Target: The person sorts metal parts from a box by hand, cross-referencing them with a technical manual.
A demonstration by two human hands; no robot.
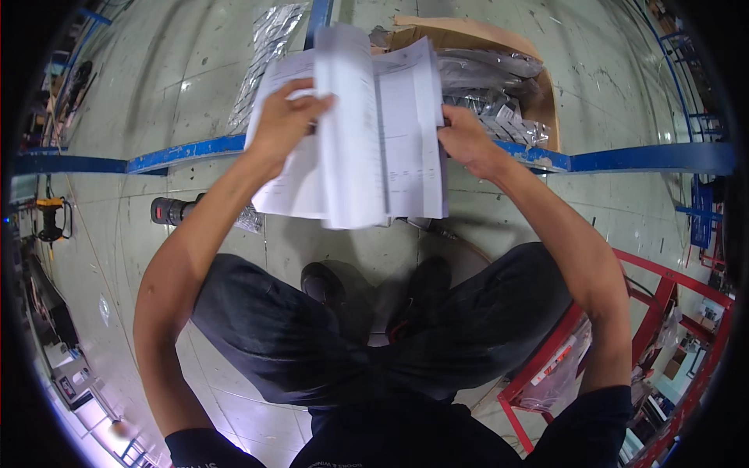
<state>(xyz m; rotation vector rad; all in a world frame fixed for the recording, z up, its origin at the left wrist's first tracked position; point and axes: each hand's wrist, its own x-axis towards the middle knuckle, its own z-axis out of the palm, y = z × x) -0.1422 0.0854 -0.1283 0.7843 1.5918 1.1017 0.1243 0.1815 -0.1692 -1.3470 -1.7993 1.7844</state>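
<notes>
A thick set of white printed sheets (407,148) lies spread in front of me, above my knees. My left hand (290,117) pinches a raised bunch of pages (349,148), which stands up in the middle and is blurred by motion. Along the right edge of the sheets, my right hand (468,140) grips them, with its thumb side near the margin. How the sheets are bound, if at all, I cannot make out.
A blue metal rail (191,154) crosses behind the papers. Beyond it stand an open cardboard box (551,105) with plastic-wrapped parts and a plastic wrapper (269,54). A black tool with a red end (173,210) lies left; a red metal frame (663,290) stands right.
</notes>
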